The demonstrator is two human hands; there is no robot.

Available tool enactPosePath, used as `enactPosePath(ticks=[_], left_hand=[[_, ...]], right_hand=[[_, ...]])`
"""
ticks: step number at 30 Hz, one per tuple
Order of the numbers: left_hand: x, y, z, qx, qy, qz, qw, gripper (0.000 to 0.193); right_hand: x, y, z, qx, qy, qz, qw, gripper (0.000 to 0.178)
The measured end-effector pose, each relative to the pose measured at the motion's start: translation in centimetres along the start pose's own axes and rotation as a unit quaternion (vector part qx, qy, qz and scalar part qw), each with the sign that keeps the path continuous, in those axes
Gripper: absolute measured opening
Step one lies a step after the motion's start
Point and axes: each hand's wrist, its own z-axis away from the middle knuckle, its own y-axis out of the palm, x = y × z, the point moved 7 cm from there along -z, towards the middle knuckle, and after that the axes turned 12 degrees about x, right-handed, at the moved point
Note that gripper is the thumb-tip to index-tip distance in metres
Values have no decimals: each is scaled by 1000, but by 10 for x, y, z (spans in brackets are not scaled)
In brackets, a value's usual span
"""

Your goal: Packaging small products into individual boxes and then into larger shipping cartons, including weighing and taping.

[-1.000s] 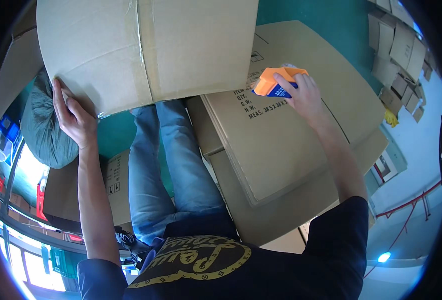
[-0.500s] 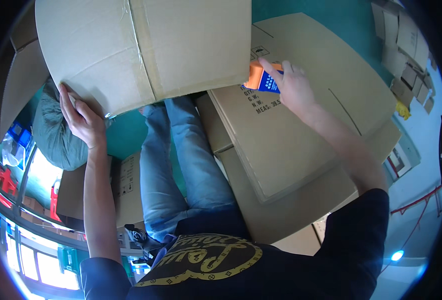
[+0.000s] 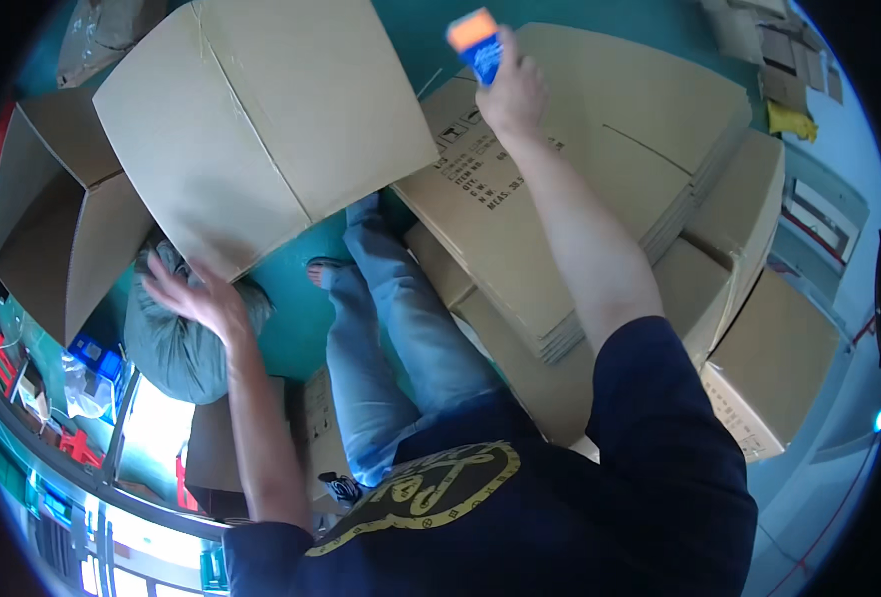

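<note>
A large taped cardboard box (image 3: 291, 95) stands in front of me, tilted in view, with a tape-covered seam down its top. My left hand (image 3: 202, 301) is just off its near left edge, fingers spread and holding nothing. Beyond the box's right side, my right hand (image 3: 513, 99) is raised with its fingers wrapped round an orange-and-blue tape dispenser (image 3: 481, 50), slightly blurred. Below that hand lies a stack of flattened cartons (image 3: 560, 219) with dark print.
A stuffed grey-green sack (image 3: 182, 348) sits beside the box, below my left hand. Farther left stands an open carton (image 3: 112, 239). A wrapped brown parcel (image 3: 112, 40) lies at the far left. More cartons (image 3: 774, 348) stand at the right on the green floor.
My left hand has come off the box and spread its fingers. My right hand has lifted the tape dispenser away from the box's near right corner, moving it farther out and left.
</note>
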Motion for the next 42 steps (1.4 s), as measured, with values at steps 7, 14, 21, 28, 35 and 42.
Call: enactPosePath(ticks=[7, 14, 21, 28, 35, 42], left_hand=[[-87, 135, 78, 78, -490, 811, 309, 72], [-85, 176, 43, 13, -486, 813, 322, 70], [-57, 273, 74, 162, -457, 789, 378, 62], [-228, 240, 119, 160, -473, 858, 121, 56], [-237, 321, 160, 151, -585, 786, 132, 59], [-145, 286, 181, 62, -694, 683, 221, 63]], right_hand=[[61, 56, 30, -192, 130, -332, 914, 84], [60, 66, 31, -225, 94, -363, 899, 80], [72, 75, 18, -201, 126, -384, 892, 79], [69, 65, 24, -197, 171, -310, 914, 76], [53, 71, 29, -163, 194, -282, 925, 76], [57, 72, 25, -188, 159, -315, 917, 74]])
